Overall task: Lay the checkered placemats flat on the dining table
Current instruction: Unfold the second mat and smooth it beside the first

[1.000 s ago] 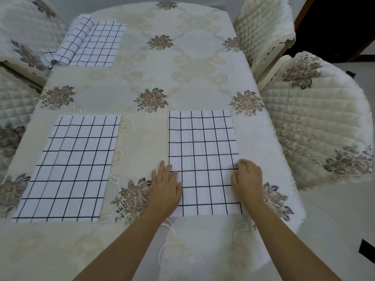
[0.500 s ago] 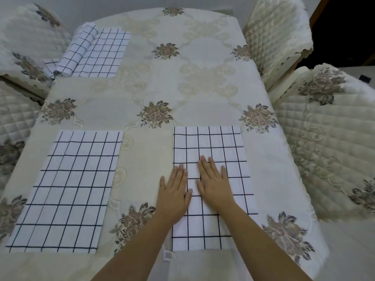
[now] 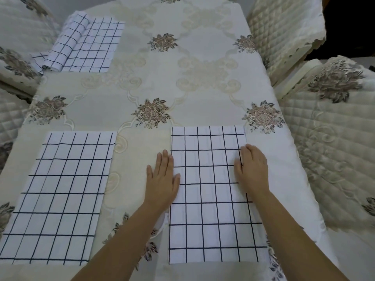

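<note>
A person is leaning over a dining table (image 3: 203,33) covered in a cream cloth with flower patterns, pressing both hands onto a checkered placemat (image 3: 211,216) that is lying flat at the near right of the table. The left hand (image 3: 162,179) is resting palm down across the mat's left edge, fingers stretched out and close together, the thumb spread a little onto the mat while the outer fingers are lying on the cloth. The right hand (image 3: 252,169) is resting palm down across the mat's right edge, fingers slightly bent and held together, gripping nothing. Both hands are lying flat and empty on the fabric. A second placemat (image 3: 56,199) is lying flat at the near left of the table, well apart from the hands. A third placemat (image 3: 89,47) is sitting at the far left corner, only partly spread, with its left portion still rolled into a tube that is resting on the flat part. Quilted chairs (image 3: 334,149) with matching flower covers are standing close around the table on the right, and more are showing at the left edge of the view.
</note>
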`<state>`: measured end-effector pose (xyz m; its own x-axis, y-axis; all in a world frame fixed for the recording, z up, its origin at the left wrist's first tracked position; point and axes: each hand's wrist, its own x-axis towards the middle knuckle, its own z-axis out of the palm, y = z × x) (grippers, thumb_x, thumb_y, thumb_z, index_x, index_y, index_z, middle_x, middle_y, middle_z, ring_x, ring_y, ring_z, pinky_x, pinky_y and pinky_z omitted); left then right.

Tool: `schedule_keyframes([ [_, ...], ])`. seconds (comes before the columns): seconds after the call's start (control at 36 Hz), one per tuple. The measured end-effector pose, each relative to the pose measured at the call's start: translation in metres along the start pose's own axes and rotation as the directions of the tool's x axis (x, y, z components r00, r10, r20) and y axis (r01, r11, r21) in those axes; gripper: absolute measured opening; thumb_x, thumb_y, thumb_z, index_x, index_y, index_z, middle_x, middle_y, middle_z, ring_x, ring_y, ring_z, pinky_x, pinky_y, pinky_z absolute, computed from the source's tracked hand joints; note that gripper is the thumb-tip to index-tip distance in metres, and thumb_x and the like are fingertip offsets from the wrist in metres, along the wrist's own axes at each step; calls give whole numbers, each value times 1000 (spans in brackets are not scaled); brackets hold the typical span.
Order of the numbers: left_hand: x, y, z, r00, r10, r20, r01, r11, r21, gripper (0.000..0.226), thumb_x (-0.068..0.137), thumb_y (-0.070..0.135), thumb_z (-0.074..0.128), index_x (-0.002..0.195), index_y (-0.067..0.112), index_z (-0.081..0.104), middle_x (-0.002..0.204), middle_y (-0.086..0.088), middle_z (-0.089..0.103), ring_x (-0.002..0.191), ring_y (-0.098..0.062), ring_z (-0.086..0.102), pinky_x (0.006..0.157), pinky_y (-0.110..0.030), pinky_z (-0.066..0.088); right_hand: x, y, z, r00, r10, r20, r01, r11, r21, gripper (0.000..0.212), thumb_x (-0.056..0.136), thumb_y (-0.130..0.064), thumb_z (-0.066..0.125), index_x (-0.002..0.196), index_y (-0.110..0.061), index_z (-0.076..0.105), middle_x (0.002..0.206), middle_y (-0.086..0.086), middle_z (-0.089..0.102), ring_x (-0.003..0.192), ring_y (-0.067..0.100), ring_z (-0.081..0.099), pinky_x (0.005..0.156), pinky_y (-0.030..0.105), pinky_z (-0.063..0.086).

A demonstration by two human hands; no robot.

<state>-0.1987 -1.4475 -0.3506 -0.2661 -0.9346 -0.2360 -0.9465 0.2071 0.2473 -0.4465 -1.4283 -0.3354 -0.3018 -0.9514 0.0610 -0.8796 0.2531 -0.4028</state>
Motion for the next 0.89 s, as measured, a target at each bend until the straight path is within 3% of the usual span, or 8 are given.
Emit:
schedule_keyframes([
  [0.11, 22, 16, -7, 999, 50, -17, -49, 997, 65, 58, 100, 33, 23, 150, 13, 1, 149, 3, -24, 144, -19, -16, 116, -47, 0, 17, -23, 4, 996, -69, 63, 72, 996, -43, 40, 90, -17, 43, 123, 5, 52, 132, 23, 48, 127, 38, 41, 106, 51, 30],
  [0.25, 47, 31, -12, 999, 53, 6, -53, 994, 92, 59, 100, 35, 22, 150, 13, -1, 158, -3, -14, 145, -19, -14, 116, -49, 1, 33, -56, 25, 954, -144, 263, 172, 981, -88, 56, 95, -25, 38, 146, -7, 24, 157, 10, 12, 146, 27, 6, 115, 50, 9],
  [0.42, 57, 28, -7, 998, 55, 20, -56, 997, 58, 61, 100, 38, 22, 149, 16, -7, 157, 0, -17, 145, -15, -16, 115, -48, -5, 38, -71, 50, 893, -251, 374, 308, 946, -100, 58, 99, -32, 28, 150, -14, 8, 159, 2, -3, 146, 24, -6, 116, 50, 0],
  [0.56, 62, 18, -3, 995, 95, -21, -93, 994, 53, 63, 99, 42, 26, 150, 19, -2, 153, 7, -19, 141, -10, -21, 116, -46, -4, 39, -63, 57, 894, -268, 358, 322, 941, -101, 58, 99, -37, 26, 150, -19, 4, 159, -3, -4, 146, 19, -8, 116, 47, -3],
  [0.75, 81, 8, -5, 998, 46, -47, -44, 999, 30, 66, 98, 43, 26, 149, 16, -6, 153, 4, -22, 136, -7, -27, 115, -45, -6, 48, -49, 50, 912, -248, 326, 284, 957, -64, 61, 98, -43, 27, 150, -23, 1, 158, -9, -7, 146, 13, -10, 116, 41, -8],
  [0.89, 88, 5, -9, 998, 51, -49, -48, 997, 55, 68, 98, 43, 28, 149, 13, -5, 157, -1, -14, 144, -12, -15, 116, -47, -3, 58, -30, 40, 939, -171, 300, 208, 974, -95, 59, 99, -42, 25, 150, -25, -1, 158, -10, -8, 145, 12, -11, 116, 42, -7],
])
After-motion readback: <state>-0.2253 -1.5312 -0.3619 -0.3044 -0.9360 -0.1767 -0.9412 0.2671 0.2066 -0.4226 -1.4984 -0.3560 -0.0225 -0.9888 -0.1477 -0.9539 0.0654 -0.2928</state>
